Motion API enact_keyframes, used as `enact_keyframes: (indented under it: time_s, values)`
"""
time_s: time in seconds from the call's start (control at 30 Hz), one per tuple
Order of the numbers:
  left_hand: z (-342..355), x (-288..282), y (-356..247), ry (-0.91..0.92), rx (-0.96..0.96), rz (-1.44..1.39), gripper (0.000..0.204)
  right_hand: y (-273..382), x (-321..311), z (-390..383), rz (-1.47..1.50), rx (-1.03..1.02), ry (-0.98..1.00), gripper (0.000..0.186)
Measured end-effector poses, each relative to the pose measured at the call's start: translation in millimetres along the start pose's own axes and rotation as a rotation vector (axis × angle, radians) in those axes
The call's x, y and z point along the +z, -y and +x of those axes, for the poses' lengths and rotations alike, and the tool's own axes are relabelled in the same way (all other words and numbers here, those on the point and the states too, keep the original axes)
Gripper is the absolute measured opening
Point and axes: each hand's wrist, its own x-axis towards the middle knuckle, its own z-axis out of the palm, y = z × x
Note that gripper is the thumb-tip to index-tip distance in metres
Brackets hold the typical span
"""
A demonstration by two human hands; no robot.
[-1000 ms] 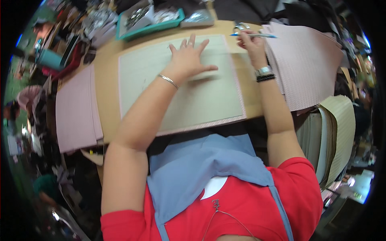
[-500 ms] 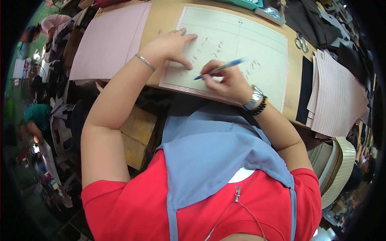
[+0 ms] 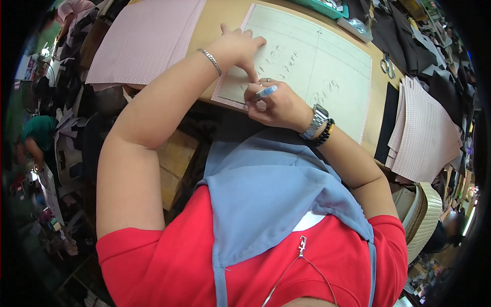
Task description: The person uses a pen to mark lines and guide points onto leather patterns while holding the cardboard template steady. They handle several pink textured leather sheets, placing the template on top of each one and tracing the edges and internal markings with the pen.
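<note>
My left hand [image 3: 238, 48] lies with fingers spread over the left part of a pale greenish pattern board [image 3: 342, 61], which bears handwritten marks and ruled lines. Under the board is a pink textured sheet [image 3: 225, 101], its border showing along the edges. My right hand [image 3: 281, 105] grips a blue-and-white pen [image 3: 267, 92] close to the board's near-left edge, just below my left thumb. The pen stands fairly upright, and its tip is hidden behind my fingers.
Another pink sheet [image 3: 148, 38] lies at the table's left. On the right are scissors [image 3: 387, 66], a black strip [image 3: 387, 123] and stacked pink textured pieces [image 3: 424, 128]. A teal tray [image 3: 327, 7] and dark material [image 3: 401, 38] sit at the back. People work nearby at left.
My right hand has shifted toward the board's near-left edge, and the pen has tipped from slanting to more upright. My left hand stays on the board. The whole view has shifted a little.
</note>
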Motion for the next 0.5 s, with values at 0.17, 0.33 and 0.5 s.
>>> enact_keyframes:
  time_s: [0.17,0.33,0.5]
  values:
    - [10.1,-12.8,-17.6,0.001,0.053,0.081,0.109,-5.8,15.8,-1.9,0.001,-0.12,-0.132,0.01]
    - [33.8,-3.6,-17.7,0.029,0.135,0.019,0.088,8.8,-36.5,-43.2,0.04,0.053,-0.13,0.01]
    - [34.0,-4.0,-24.9,0.068,0.051,-0.141,0.104,4.5,-105.2,-156.4,0.026,0.333,-0.456,0.006]
